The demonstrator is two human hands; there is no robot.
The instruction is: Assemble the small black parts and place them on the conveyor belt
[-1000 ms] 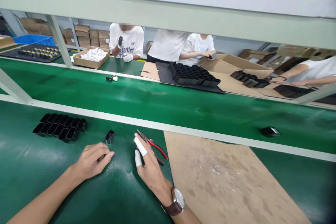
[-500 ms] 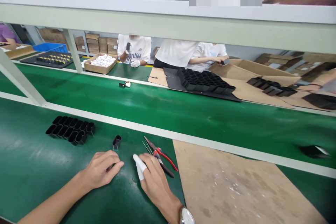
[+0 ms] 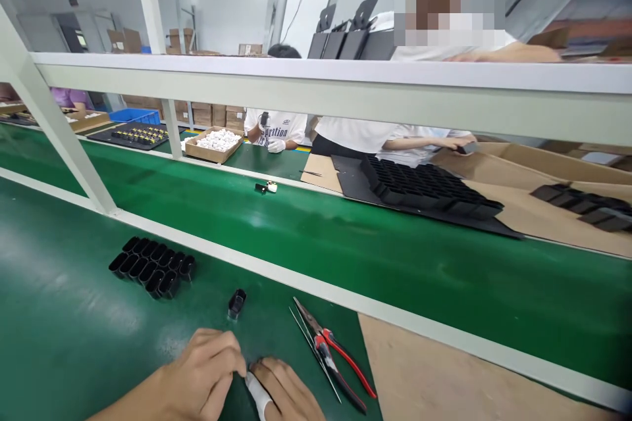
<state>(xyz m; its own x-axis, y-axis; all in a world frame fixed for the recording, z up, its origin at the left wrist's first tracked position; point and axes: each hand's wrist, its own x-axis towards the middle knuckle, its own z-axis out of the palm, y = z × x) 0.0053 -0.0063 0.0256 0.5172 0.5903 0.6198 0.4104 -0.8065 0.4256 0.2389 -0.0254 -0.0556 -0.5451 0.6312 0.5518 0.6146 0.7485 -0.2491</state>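
Observation:
My left hand [image 3: 210, 371] is closed, its thumb and finger meeting at the tip of a white finger cot [image 3: 257, 396] worn on my right index finger. My right hand [image 3: 291, 391] lies low beside it, other fingers bent, tips partly hidden; I see nothing held in it. Just beyond my hands a single black oval cup [image 3: 237, 304] stands on the green table. Right of them lie red-and-black long-nose pliers [image 3: 332, 352] and metal tweezers [image 3: 316, 355], side by side. A block of several black cups [image 3: 153, 266] stands at the left.
A cardboard sheet [image 3: 444, 375] covers the table at right. Beyond a white rail [image 3: 237, 263] runs a green belt [image 3: 306, 230] carrying a small black-and-white part [image 3: 265, 187]. Across it are a box of white pieces [image 3: 214, 143], a black tray of cups [image 3: 429, 187] and co-workers. A shelf beam [image 3: 316, 89] crosses above.
My hands have come together, the left now touching the finger cot. The view has tilted up and turned. A dark object at the belt's right end has left view.

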